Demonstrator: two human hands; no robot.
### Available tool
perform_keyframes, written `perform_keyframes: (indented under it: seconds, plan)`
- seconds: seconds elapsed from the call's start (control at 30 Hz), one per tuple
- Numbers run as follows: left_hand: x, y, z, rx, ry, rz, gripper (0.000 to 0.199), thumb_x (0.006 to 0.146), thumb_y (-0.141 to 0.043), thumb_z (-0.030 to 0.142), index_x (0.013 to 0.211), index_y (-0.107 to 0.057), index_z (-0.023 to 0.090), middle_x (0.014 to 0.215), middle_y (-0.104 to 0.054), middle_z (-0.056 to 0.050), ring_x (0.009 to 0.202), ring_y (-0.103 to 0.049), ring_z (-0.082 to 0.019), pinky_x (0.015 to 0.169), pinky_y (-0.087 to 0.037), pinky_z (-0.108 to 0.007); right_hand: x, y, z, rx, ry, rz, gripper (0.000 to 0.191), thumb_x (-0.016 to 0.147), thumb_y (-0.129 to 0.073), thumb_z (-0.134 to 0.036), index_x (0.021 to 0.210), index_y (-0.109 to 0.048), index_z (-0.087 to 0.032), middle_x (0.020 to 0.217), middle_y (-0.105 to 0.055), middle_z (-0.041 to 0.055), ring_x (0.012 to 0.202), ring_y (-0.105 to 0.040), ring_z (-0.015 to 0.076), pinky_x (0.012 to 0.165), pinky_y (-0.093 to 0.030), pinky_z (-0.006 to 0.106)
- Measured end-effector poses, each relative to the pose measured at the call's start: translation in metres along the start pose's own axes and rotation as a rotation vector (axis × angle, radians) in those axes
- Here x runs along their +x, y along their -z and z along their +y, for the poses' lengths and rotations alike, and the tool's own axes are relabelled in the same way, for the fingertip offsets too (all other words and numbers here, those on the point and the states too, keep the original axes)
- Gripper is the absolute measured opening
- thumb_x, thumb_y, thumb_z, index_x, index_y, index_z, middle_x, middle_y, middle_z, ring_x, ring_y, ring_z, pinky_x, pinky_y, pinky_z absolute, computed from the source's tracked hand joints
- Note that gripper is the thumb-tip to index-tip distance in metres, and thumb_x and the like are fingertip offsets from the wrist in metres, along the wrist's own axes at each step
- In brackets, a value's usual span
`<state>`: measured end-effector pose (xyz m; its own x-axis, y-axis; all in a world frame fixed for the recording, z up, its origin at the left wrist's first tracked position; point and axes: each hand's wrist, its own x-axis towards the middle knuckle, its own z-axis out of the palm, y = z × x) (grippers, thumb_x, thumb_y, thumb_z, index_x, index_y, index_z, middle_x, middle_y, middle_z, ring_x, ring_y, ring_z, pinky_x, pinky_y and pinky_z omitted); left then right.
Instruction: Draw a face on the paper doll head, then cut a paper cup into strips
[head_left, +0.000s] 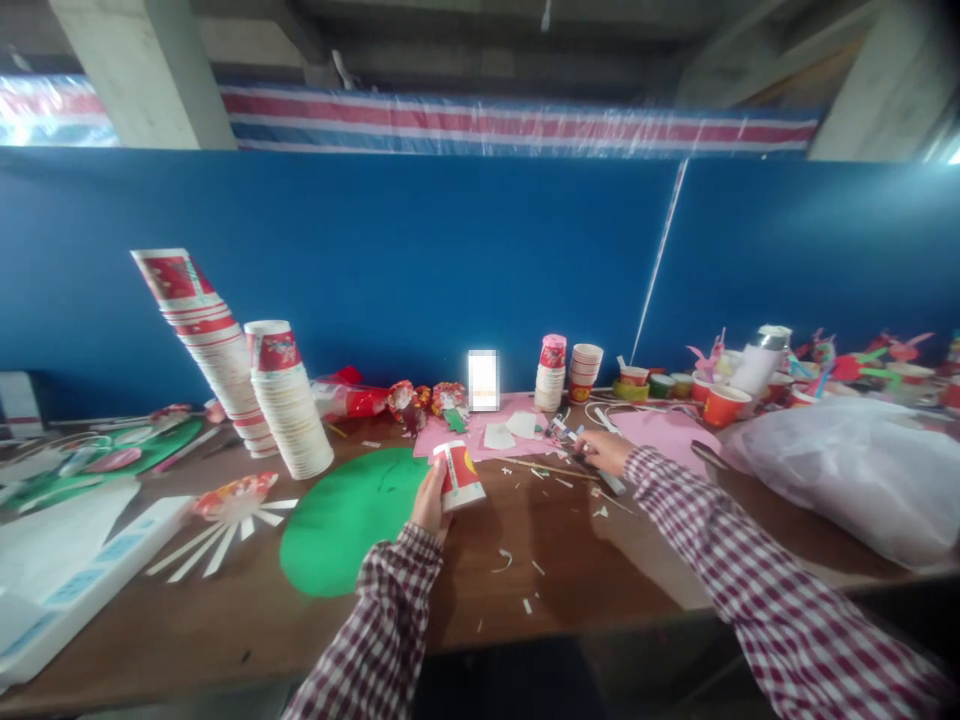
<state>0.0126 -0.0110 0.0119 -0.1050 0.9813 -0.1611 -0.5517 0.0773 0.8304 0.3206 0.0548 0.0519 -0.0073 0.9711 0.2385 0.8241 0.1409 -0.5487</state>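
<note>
A red and white paper cup (461,478) with a yellow mark is in my left hand (428,500), held tilted above the table. My right hand (604,452) reaches forward to the small clutter at the edge of the pink sheet (491,440). Its fingers are bent together, and what they grip, if anything, is too small to make out. A greyish flat object (611,484) lies just under that hand. Thin sticks (551,466) and white paper scraps (527,606) are scattered between my hands.
Tall stacks of paper cups (296,430) stand at the left, beside a round green sheet (330,540) and a cup cut into strips (225,530). A white plastic bag (862,480) and decorated cups (726,405) occupy the right. A blue partition (420,250) closes off the back.
</note>
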Motion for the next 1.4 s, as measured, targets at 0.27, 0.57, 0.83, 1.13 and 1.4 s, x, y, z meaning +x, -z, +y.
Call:
perform_keyframes:
  seconds: [0.27,0.57,0.83,1.13,1.4]
  plan:
    - [-0.001,-0.003,0.003,-0.096,0.073,0.045,0.038,0.079,-0.054,0.046,0.097,-0.062,0.014,0.078,-0.068,-0.006,0.06,-0.064,-0.015,0.058,-0.053,-0.028,-0.032,-0.006,-0.01,0.573,-0.048,-0.257,0.031,0.078,-0.056,-0.028,0.109,-0.057,-0.022,0.085,-0.068,0.0057,0.071,-0.064,0.0159,0.057,-0.049,0.026]
    - [0.016,-0.003,0.018,-0.261,0.158,-0.059,0.045,0.079,-0.051,0.049,0.101,-0.058,0.01,0.077,-0.067,-0.01,0.062,-0.064,-0.018,0.05,-0.05,-0.026,-0.062,-0.059,-0.081,1.084,0.022,-0.424,0.04,0.062,-0.076,-0.03,0.097,-0.06,-0.019,0.076,-0.065,0.0027,0.062,-0.059,0.0126,0.049,-0.043,0.021]
    - [0.028,-0.004,0.016,-0.469,0.211,-0.144,0.049,0.083,-0.043,0.049,0.109,-0.054,0.009,0.089,-0.066,-0.013,0.084,-0.064,-0.022,0.069,-0.053,-0.034,-0.075,-0.097,-0.105,1.263,-0.073,-0.347,0.047,0.066,-0.072,-0.032,0.106,-0.05,-0.023,0.076,-0.062,-0.0003,0.063,-0.059,0.012,0.048,-0.043,0.019]
    - [0.026,0.005,0.021,-0.576,0.196,-0.061,0.035,0.086,-0.039,0.029,0.115,-0.053,0.015,0.094,-0.066,-0.011,0.093,-0.063,-0.026,0.07,-0.055,-0.039,-0.087,-0.101,-0.106,1.101,-0.013,-0.431,0.044,0.071,-0.066,-0.038,0.107,-0.048,-0.019,0.074,-0.059,-0.0007,0.061,-0.057,0.0101,0.045,-0.039,0.017]
    - [0.023,0.004,0.027,-0.588,0.363,-0.095,0.043,0.085,-0.044,0.034,0.12,-0.048,0.009,0.095,-0.063,-0.018,0.074,-0.064,-0.02,0.054,-0.055,-0.027,-0.093,-0.102,-0.109,1.173,0.126,-0.49,0.042,0.07,-0.069,-0.038,0.101,-0.05,-0.017,0.069,-0.058,-0.0008,0.062,-0.054,0.0105,0.058,-0.044,0.024]
